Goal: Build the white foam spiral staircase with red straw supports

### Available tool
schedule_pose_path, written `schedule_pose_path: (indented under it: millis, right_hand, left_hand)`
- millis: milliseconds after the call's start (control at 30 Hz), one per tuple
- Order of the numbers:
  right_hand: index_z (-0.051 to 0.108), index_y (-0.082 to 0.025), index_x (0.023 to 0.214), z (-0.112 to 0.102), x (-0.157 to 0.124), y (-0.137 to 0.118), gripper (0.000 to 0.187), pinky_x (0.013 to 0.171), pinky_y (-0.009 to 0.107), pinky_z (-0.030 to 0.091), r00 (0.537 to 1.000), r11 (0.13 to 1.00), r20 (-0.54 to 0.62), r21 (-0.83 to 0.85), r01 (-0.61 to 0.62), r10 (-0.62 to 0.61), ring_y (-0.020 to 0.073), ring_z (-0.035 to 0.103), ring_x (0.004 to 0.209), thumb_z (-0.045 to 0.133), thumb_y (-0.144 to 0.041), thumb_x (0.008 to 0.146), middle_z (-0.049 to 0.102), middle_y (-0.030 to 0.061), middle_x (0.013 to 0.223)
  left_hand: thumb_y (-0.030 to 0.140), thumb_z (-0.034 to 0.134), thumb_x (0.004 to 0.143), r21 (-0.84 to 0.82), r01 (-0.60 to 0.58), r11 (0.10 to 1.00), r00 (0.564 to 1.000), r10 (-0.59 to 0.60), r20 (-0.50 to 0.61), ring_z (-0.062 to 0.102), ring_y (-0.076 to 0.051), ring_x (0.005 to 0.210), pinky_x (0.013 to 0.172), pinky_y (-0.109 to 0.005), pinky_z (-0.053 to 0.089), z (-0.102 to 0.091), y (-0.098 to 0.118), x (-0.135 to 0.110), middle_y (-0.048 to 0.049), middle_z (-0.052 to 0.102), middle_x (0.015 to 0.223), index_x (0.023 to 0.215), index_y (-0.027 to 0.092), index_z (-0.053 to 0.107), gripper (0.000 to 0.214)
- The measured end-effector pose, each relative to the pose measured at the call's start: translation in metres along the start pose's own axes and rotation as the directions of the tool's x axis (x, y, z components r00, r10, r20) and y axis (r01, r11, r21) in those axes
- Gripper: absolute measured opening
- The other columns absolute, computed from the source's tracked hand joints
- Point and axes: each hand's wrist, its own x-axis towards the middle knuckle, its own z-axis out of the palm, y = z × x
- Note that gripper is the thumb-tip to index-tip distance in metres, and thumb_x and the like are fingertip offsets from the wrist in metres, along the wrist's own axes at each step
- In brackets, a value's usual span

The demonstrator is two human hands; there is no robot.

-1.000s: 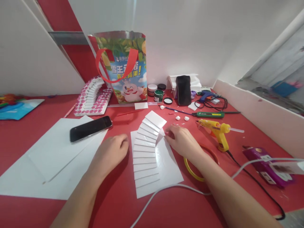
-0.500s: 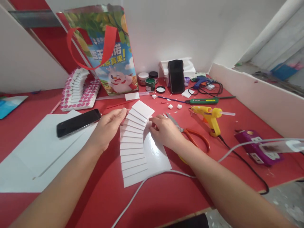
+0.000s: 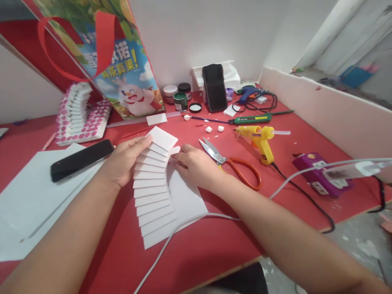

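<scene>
A curved white staircase of overlapping board strips (image 3: pixel 153 184) lies on a glossy white sheet (image 3: pixel 188 200) in the middle of the red table. My left hand (image 3: pixel 128 159) grips its upper left edge, thumb lying along the top steps. On the opposite side, my right hand (image 3: pixel 192 163) has its fingers curled in against the upper right edge of the steps. Its fingertips are partly hidden. Just right of that hand lie orange-handled scissors (image 3: pixel 245 171), blades apart.
Left are a black phone (image 3: pixel 82 160) on white paper (image 3: pixel 18 204) and a pink-dotted stair model (image 3: pixel 82 122). A colourful bag (image 3: pixel 134 92) and paint jars (image 3: pixel 180 101) stand behind. A yellow glue gun (image 3: pixel 260 141) and purple box (image 3: pixel 318 173) lie right; a white cable (image 3: pixel 165 245) crosses the sheet.
The view has turned to the right, so most things sit further left. My right hand has shifted slightly from the scissors, whose blades show more. Both hands stay at the staircase.
</scene>
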Motion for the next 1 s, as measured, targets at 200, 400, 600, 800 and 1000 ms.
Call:
schedule_pose_path:
  millis: [200,400,600,800,1000]
  right_hand:
    - [0.076,-0.011,0.114,0.000,0.000,-0.001,0.029,0.082,0.029,0.043,1.000,1.000,0.016,-0.014,0.002,-0.002,0.0170,0.057,0.084,0.051,-0.017,0.101,0.060,0.0112,0.104]
    - [0.076,-0.010,0.114,-0.001,0.001,0.001,0.030,0.083,0.029,0.043,1.000,1.000,0.026,-0.031,0.002,-0.001,0.0171,0.057,0.083,0.051,-0.016,0.099,0.059,0.0104,0.102]
    - [0.075,-0.012,0.115,0.001,0.001,0.003,0.030,0.082,0.028,0.042,1.000,1.000,0.013,-0.010,-0.005,0.006,0.0170,0.058,0.083,0.051,-0.016,0.098,0.059,0.0103,0.104]
    - [0.074,-0.011,0.117,0.003,0.001,0.004,0.031,0.084,0.028,0.043,1.000,1.000,0.016,-0.007,-0.005,0.005,0.0177,0.059,0.086,0.050,-0.017,0.099,0.059,0.0117,0.107]
    - [0.075,-0.010,0.114,0.005,0.001,0.004,0.029,0.083,0.028,0.043,1.000,1.000,0.006,-0.002,0.010,-0.010,0.0169,0.057,0.084,0.051,-0.016,0.097,0.058,0.0106,0.105]
  left_hand:
    - [0.039,0.084,0.078,-0.051,0.007,0.999,1.000,-0.007,-0.008,0.070,-0.017,0.067,0.068,-0.028,0.054,0.003,0.001,0.003,-0.0021,0.079,0.077,0.090,0.014,0.072,0.030]
    - [0.038,0.082,0.079,-0.074,0.023,0.997,1.000,-0.023,-0.004,0.070,-0.017,0.066,0.067,-0.028,0.055,0.004,0.001,0.004,-0.0027,0.079,0.077,0.096,0.013,0.073,0.032]
    - [0.043,0.085,0.074,-0.104,0.042,0.994,0.998,-0.037,0.051,0.073,-0.022,0.071,0.066,-0.032,0.058,0.002,0.002,0.006,-0.0088,0.080,0.084,0.098,0.011,0.076,0.041]
    - [0.053,0.080,0.078,-0.127,0.081,0.989,0.996,-0.074,0.059,0.069,-0.019,0.060,0.056,-0.029,0.055,0.001,0.001,0.011,-0.0091,0.079,0.077,0.092,0.010,0.076,0.045]
    - [0.045,0.084,0.076,-0.137,0.091,0.986,0.996,-0.087,0.034,0.064,-0.016,0.052,0.054,-0.028,0.055,0.003,0.003,0.012,-0.0076,0.077,0.070,0.087,0.008,0.075,0.039]
